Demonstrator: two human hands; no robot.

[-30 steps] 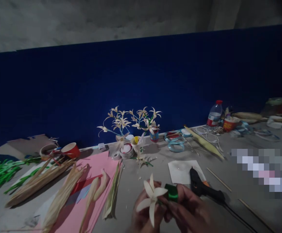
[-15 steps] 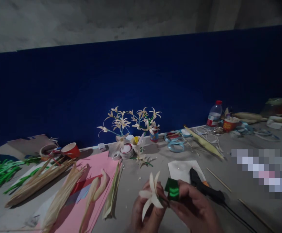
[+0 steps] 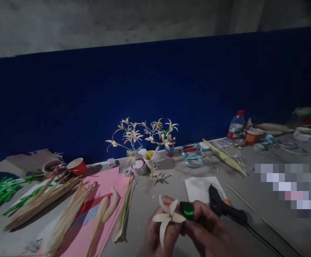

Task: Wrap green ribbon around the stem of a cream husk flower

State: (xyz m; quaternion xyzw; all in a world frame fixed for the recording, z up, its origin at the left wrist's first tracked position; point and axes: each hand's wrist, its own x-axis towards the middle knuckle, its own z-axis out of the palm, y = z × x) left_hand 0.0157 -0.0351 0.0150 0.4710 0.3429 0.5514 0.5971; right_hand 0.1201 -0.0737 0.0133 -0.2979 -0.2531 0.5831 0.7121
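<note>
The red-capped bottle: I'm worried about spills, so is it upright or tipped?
Upright: the bottle stands at the back of the table, label facing out, red cap at the top.

Right of the pale, smooth, matt flower, a green ribbon roll looks glossy. Left of the flower lie dry, rough, ridged husks and matt pink paper; behind it, to the right, stands a clear plastic bottle.
</note>
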